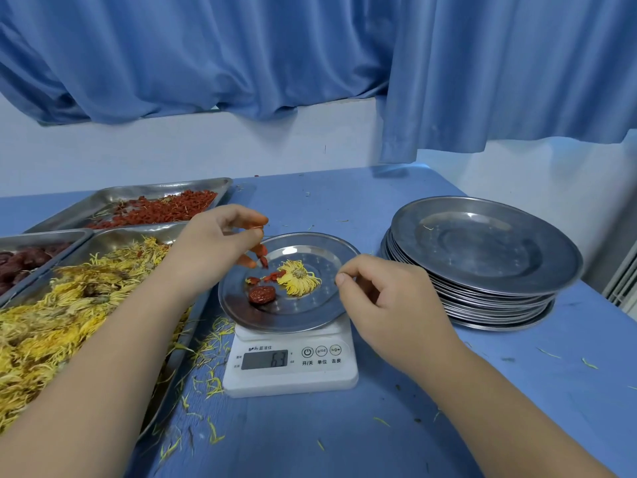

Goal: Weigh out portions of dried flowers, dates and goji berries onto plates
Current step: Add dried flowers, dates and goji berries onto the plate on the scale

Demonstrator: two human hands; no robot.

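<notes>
While the left hand (220, 243) pinches goji berries (262, 257) in its fingers over the left side of the plate (303, 317), they would best drop singly beside the date (262, 294) and chrysanthemum (299, 277) lying there. The right hand (386, 298) seems to pinch the plate's right rim with curled fingers; pressing there would skew the scale (293, 374) beneath.

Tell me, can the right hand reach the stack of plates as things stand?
Probably yes. The right hand pinches the plate on the scale by its rim; the stack stands close on its right, only table between.

plate (293, 315) on scale (291, 370), trays (113, 236) left
</notes>
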